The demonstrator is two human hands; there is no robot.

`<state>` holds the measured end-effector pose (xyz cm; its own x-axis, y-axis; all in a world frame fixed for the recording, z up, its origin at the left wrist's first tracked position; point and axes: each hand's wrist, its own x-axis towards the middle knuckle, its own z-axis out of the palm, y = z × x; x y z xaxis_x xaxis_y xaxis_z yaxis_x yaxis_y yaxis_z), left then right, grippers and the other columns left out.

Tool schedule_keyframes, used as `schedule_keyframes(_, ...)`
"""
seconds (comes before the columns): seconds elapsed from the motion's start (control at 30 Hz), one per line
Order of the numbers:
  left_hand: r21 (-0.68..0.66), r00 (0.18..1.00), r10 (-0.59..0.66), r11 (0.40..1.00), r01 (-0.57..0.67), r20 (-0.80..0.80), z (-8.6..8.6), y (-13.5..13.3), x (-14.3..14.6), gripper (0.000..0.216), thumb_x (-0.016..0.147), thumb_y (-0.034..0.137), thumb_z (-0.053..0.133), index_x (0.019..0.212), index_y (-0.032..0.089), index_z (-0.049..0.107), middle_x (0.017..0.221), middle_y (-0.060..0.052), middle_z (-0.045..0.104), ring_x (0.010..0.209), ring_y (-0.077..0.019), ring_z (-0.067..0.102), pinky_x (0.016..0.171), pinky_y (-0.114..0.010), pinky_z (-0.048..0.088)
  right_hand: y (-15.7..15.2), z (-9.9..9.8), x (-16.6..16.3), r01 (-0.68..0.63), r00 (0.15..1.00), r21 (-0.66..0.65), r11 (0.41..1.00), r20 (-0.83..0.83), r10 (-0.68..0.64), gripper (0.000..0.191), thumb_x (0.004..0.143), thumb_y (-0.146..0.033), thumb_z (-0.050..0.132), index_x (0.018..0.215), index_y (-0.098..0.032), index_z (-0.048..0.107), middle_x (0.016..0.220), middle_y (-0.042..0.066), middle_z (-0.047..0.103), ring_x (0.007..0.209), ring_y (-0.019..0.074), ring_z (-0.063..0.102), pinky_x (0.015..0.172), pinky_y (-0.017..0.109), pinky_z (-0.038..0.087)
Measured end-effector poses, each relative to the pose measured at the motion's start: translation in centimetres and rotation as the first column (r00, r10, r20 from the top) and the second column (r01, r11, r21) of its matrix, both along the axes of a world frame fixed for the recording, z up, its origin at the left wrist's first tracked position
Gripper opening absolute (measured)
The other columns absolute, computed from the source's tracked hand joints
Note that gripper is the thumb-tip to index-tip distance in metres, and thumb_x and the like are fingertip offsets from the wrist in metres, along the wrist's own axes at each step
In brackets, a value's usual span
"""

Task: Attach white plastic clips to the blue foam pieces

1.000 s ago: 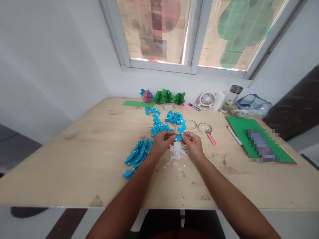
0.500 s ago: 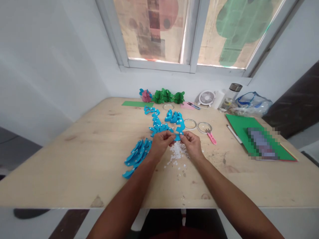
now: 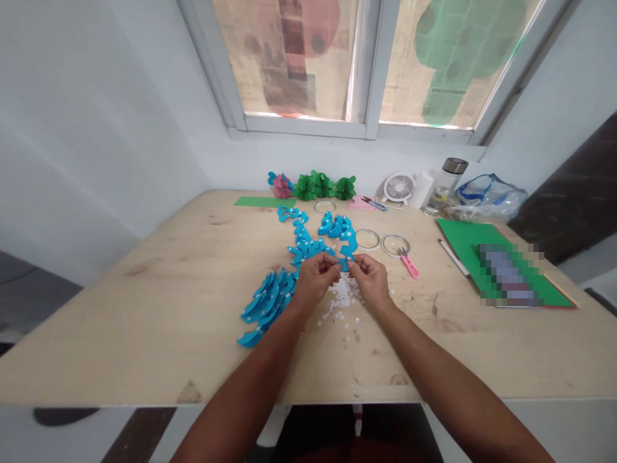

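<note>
Between my hands is a blue paper piece [image 3: 345, 263], its ends pinched by the fingers of my left hand [image 3: 317, 275] and my right hand [image 3: 370, 278]. Small white squares dot the blue paper. Just beyond my fingers lies a spread of blue paper cutouts [image 3: 308, 247], with more curved blue pieces [image 3: 336, 225] behind. A stack of blue paper cutouts [image 3: 267, 296] rests left of my left wrist. Beneath and between my hands are scattered white paper bits [image 3: 343, 292]. My fingertips partly hide the held piece.
Right of my hands lie pink-handled snips [image 3: 409, 262] and rolls of clear tape [image 3: 368, 239]. Green sheets [image 3: 463, 238] carry a blurred-out object, with a white pen [image 3: 453, 257] beside them. Along the wall stand green paper shapes [image 3: 321, 186], a small fan [image 3: 399, 188] and a bottle [image 3: 446, 186].
My left hand's fingers have shifted slightly along the blue piece, which both hands still grip. The view has tilted a little; the other things lie where they were.
</note>
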<state>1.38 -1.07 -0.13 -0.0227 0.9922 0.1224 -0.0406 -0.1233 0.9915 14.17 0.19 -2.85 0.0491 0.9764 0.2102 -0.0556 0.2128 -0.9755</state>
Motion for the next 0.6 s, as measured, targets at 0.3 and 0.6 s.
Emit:
schedule_keyframes(0.3,-0.039,0.997,-0.032,0.999,0.035,0.070,-0.78,0.40,-0.31,0.018,0.064,0.028,0.067,0.073,0.014,0.060,0.052,0.004,0.056,0.047,-0.0075,0.049,0.045,-0.019,0.037,-0.06,0.34,0.16,-0.113,0.986,-0.100,0.989,-0.134,0.099,0.022,0.067,-0.036,0.067,0.078,-0.017,0.064,0.058,-0.002,0.058,0.053,0.0103,0.050,0.051,0.022,0.038)
schedule_keyframes(0.6,0.038,0.997,0.000,0.999,0.003,-0.081,-0.64,0.39,-0.54,0.027,0.069,0.036,0.065,0.086,0.016,0.063,0.064,0.000,0.063,0.055,-0.0113,0.056,0.050,-0.022,0.044,-0.05,0.66,0.21,-0.069,0.993,-0.118,0.991,-0.100,0.057,0.021,0.067,-0.036,0.065,0.062,-0.017,0.058,0.051,-0.003,0.054,0.047,0.0097,0.046,0.047,0.022,0.033)
